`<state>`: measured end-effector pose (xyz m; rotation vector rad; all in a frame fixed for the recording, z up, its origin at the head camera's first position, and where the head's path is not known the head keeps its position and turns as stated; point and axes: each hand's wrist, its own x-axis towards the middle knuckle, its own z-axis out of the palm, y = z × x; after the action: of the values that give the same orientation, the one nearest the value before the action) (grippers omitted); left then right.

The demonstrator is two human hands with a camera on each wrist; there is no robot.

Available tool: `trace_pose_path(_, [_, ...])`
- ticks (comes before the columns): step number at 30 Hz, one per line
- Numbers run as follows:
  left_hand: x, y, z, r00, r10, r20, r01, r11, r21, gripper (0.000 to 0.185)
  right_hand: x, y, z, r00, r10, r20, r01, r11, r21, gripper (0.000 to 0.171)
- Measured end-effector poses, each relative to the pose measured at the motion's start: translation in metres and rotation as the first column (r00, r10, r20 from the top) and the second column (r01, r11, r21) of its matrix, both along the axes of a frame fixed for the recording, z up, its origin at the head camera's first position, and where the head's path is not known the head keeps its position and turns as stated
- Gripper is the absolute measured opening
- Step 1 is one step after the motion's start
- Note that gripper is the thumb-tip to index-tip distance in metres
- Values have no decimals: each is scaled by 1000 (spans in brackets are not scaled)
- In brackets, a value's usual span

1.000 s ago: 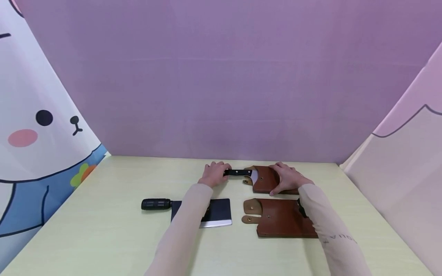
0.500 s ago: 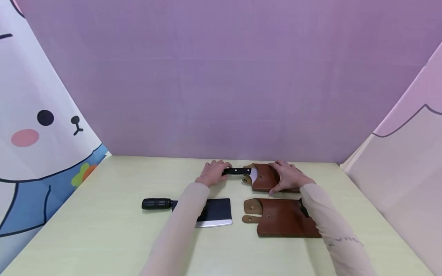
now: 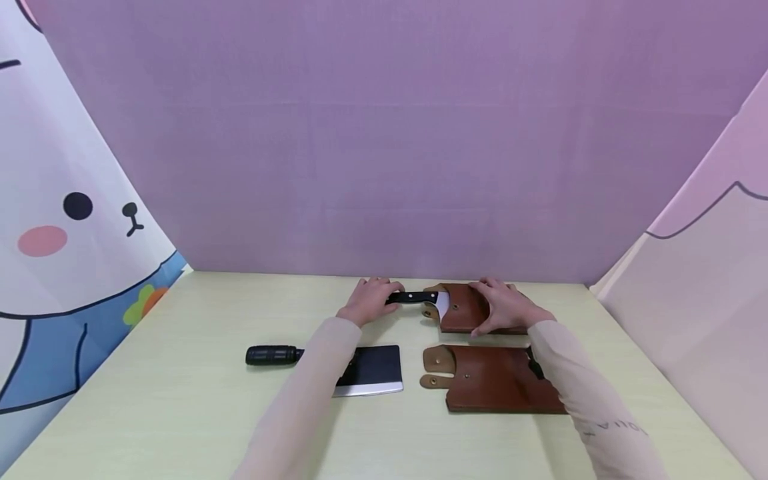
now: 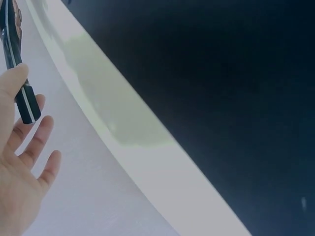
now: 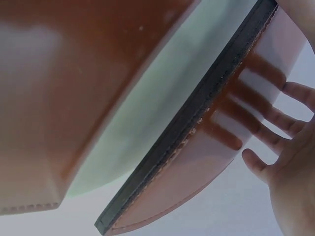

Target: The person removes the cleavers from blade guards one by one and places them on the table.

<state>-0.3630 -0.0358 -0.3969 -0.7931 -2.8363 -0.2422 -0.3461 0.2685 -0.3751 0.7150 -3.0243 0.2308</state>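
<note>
At the back of the table, my left hand [image 3: 371, 301] pinches the butt of a black riveted knife handle [image 3: 414, 297] between thumb and fingers. The knife's blade is mostly hidden inside a brown leather sheath [image 3: 457, 310]; a sliver of bright metal shows at the mouth. My right hand [image 3: 505, 305] grips that sheath across its width, thumb on the near edge and fingers over the far edge. Nearer to me lies a cleaver [image 3: 378, 365] with a ribbed black handle, partly covered by the left sleeve. A second, larger leather sheath [image 3: 498, 387] lies under the right forearm.
The pale table [image 3: 180, 413] ends at a purple backdrop [image 3: 384, 167]. Printed cloth panels stand at both sides. The cleaver's blade [image 4: 221, 98] fills much of the left wrist view, close below that wrist. The nearer sheath's flap and snap strap [image 3: 437, 381] point left.
The held knife and sheath have shifted slightly away from me. My right hand and forearm have moved a little to the right, my left forearm a little left. The cleaver and nearer sheath stay put.
</note>
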Motion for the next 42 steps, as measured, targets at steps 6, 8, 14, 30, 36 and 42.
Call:
trace_pose_path(6, [1,-2,2,1000,-17,-9,17,1000,2,34,1,1,-1,1000,19,-17,-19,1000,3,109])
trace_pose_path(8, [2,-3,2,1000,-21,-9,21,1000,3,34,2,0,-1,1000,17,-14,-17,1000,0,109])
trace_pose_path(14, [3,-6,1,1000,-29,-12,29,999,19,32,5,-1,0,999,33,-20,-33,999,7,109])
trace_pose_path(30, [8,-13,-1,1000,-16,-25,18,998,65,30,7,-4,-4,998,50,-34,-50,999,-6,109])
trace_pose_path(36, [10,-15,-1,999,-15,-33,17,996,83,30,7,-5,-3,998,45,-32,-45,999,19,109])
trace_pose_path(42, [12,-17,2,1000,-11,-19,13,995,103,30,8,-4,-2,998,46,-41,-45,999,28,108])
